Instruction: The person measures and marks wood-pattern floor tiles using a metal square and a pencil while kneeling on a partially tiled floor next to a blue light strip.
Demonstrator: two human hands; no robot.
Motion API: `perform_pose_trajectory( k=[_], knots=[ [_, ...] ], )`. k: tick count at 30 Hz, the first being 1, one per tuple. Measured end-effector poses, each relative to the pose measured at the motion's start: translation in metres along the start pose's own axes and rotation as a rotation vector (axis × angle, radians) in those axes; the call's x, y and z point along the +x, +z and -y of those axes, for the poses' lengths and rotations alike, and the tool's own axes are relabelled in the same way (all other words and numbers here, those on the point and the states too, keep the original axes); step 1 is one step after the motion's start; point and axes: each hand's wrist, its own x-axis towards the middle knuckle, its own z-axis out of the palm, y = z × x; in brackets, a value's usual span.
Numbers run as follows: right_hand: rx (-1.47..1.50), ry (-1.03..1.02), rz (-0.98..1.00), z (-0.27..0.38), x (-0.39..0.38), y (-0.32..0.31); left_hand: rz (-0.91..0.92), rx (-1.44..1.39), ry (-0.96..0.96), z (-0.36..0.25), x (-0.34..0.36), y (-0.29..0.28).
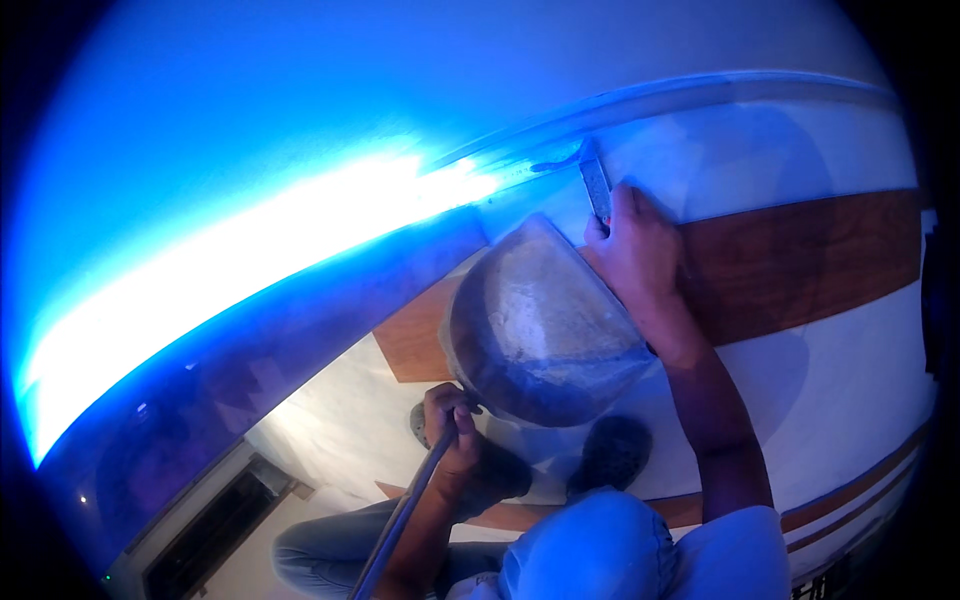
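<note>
At lower centre, the left hand (453,425) curls tightly round a long, thin pole (405,508) beside a scuffed, half-round pan (535,315), while at upper right of centre the right hand (637,250) grips a flat scraper (595,182).

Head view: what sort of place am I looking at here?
Probably an indoor room, though its exact use is unclear. A long bright strip of light glows blue-white at left, and reddish-brown wood-look bands cross a pale surface.

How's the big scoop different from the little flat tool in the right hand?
The scoop looks much bigger than the flat tool. The scoop has a wide, rounded side, while the flat tool is a narrow strip. The right hand grips the flat tool, not the scoop. Both look greyish in the blue light.
</note>
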Motion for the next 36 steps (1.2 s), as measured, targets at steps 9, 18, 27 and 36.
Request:
perform_pose_trajectory(
  k=[9,18,27,36],
  knots=[
    [0.091,0.112,0.068,-0.013,-0.005,0.007,-0.002,0.05,0.053,0.004,0.001,-0.001],
    [0.067,0.241,0.084,-0.037,-0.028,-0.008,-0.006,0.032,0.006,0.013,-0.003,0.001],
    [0.052,0.174,0.013,-0.059,-0.101,-0.092,0.036,0.024,-0.035,0.036,-0.016,-0.003],
    [-0.106,-0.015,-0.03,-0.068,-0.092,-0.093,0.026,0.077,0.016,0.049,-0.015,0.003]
  ],
)
